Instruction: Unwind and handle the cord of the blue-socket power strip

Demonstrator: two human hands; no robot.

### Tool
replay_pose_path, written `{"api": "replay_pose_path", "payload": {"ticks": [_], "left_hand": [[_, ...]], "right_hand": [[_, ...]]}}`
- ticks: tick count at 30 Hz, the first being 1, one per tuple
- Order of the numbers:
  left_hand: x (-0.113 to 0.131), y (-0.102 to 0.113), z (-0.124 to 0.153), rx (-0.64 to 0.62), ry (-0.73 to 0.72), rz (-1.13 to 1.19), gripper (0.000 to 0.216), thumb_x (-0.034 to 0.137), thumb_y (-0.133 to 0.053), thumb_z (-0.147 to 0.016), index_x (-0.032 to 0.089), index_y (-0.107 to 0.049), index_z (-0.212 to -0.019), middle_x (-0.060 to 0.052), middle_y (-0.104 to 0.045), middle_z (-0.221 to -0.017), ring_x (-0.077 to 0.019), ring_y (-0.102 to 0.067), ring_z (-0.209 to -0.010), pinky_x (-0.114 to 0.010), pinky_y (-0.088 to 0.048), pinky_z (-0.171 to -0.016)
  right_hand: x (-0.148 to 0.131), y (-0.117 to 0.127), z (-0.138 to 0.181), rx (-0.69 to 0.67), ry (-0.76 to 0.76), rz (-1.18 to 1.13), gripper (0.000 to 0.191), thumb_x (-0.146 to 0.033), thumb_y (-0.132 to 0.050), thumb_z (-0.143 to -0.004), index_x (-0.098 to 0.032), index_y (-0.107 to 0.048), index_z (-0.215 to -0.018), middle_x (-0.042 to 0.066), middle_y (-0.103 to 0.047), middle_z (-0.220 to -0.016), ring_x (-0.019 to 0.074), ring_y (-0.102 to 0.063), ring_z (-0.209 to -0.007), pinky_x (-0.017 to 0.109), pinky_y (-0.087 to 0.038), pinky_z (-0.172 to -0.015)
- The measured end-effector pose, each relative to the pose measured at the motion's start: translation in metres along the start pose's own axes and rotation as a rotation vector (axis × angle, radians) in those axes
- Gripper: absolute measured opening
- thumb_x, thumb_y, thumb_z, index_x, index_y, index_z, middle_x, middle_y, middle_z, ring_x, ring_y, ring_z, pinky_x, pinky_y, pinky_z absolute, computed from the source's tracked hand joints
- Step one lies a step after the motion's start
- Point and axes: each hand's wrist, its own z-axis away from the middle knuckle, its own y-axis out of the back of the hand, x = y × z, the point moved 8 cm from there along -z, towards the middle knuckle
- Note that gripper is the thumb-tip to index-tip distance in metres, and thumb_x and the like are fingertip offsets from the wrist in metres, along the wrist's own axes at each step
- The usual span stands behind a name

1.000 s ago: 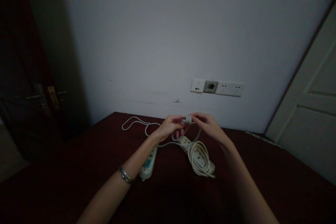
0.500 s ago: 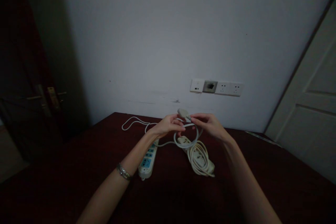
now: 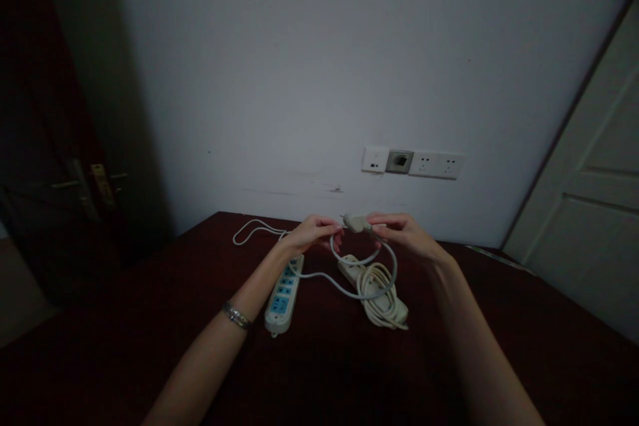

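At the far left stands a dark door [image 3: 60,113], beyond the end of the dark red bench [image 3: 319,373]. A thin cord loop [image 3: 257,220] lies near the bench's back edge, and in front of it rests a white power strip with blue sockets [image 3: 283,299]. The left hand [image 3: 312,234], a bracelet [image 3: 236,315] on its forearm, is raised past that strip with thumb and fingers pinched on a pale cord [image 3: 319,274], which hangs in loops between the hands. Next comes the plug [image 3: 355,223], held in the air, pins leftward, its cord end gripped by the fingers of the right hand [image 3: 407,236]. Below lies a second power strip [image 3: 372,288] with a cream coil [image 3: 382,313] across it. Wall sockets [image 3: 432,165] sit behind, and a white door [image 3: 599,200] stands furthest right.
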Motion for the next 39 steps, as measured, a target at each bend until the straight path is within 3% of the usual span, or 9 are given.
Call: {"api": "replay_pose_path", "payload": {"ticks": [3,8,13,20,31,36,39], "left_hand": [[-0.001,0.006,-0.004,0.097,-0.01,0.008,0.026,0.033,-0.07,-0.067,0.009,-0.068,-0.075,-0.004,-0.062,-0.062,-0.0102,-0.056,-0.053,-0.022,-0.047,-0.052],[0.004,0.008,-0.003,0.245,-0.031,-0.014,0.027,0.034,-0.072,-0.063,0.01,-0.07,-0.075,-0.006,-0.065,-0.067,-0.0106,-0.056,-0.056,-0.019,-0.044,-0.048],[0.015,0.0,0.001,0.283,-0.05,-0.044,0.023,0.031,-0.073,-0.063,0.011,-0.072,-0.074,-0.007,-0.067,-0.07,-0.0104,-0.056,-0.058,-0.019,-0.041,-0.05],[0.03,-0.004,0.004,0.315,-0.156,-0.141,0.016,0.027,-0.07,-0.064,0.013,-0.073,-0.07,-0.005,-0.068,-0.068,-0.0119,-0.055,-0.061,-0.022,-0.041,-0.058],[0.064,-0.016,0.018,0.467,-0.474,-0.748,0.018,0.025,-0.058,-0.079,0.016,-0.072,-0.075,-0.004,-0.063,-0.069,-0.0146,-0.055,-0.068,-0.024,-0.04,-0.066],[0.061,-0.02,0.018,0.467,-0.51,-0.904,0.02,0.025,-0.054,-0.083,0.015,-0.071,-0.08,-0.004,-0.061,-0.071,-0.0136,-0.054,-0.068,-0.023,-0.039,-0.064],[0.059,-0.02,0.018,0.471,-0.516,-0.983,0.021,0.025,-0.052,-0.085,0.015,-0.07,-0.08,-0.004,-0.06,-0.072,-0.0132,-0.053,-0.068,-0.023,-0.038,-0.063]], "right_hand": [[-0.007,-0.006,0.002,-0.046,0.014,0.057,0.02,-0.035,-0.072,-0.063,-0.02,-0.073,-0.076,0.005,-0.064,-0.094,0.0105,-0.055,-0.067,0.024,-0.046,-0.058],[-0.007,-0.003,0.005,-0.037,-0.053,0.186,0.024,-0.035,-0.072,-0.062,-0.019,-0.074,-0.08,0.006,-0.066,-0.096,0.014,-0.058,-0.073,0.027,-0.049,-0.062],[-0.006,-0.002,0.009,-0.115,-0.095,0.268,0.026,-0.034,-0.071,-0.064,-0.019,-0.074,-0.085,0.005,-0.07,-0.081,0.017,-0.062,-0.073,0.032,-0.05,-0.07],[-0.009,-0.007,0.012,-0.153,-0.1,0.301,0.024,-0.033,-0.069,-0.067,-0.019,-0.074,-0.085,0.006,-0.071,-0.082,0.0167,-0.064,-0.07,0.03,-0.051,-0.067],[-0.003,0.001,0.002,-0.002,-0.094,0.365,0.03,-0.034,-0.068,-0.068,-0.015,-0.071,-0.091,0.003,-0.067,-0.066,0.0122,-0.058,-0.054,0.024,-0.045,-0.052],[-0.005,-0.001,0.0,0.008,-0.057,0.294,0.056,-0.026,-0.067,-0.067,-0.016,-0.054,-0.121,-0.002,-0.06,-0.064,0.0106,-0.056,-0.052,0.023,-0.044,-0.051],[0.001,0.001,-0.001,0.034,-0.096,0.33,0.052,-0.025,-0.066,-0.067,-0.012,-0.055,-0.116,-0.002,-0.057,-0.061,0.0108,-0.056,-0.052,0.022,-0.043,-0.049]]}}
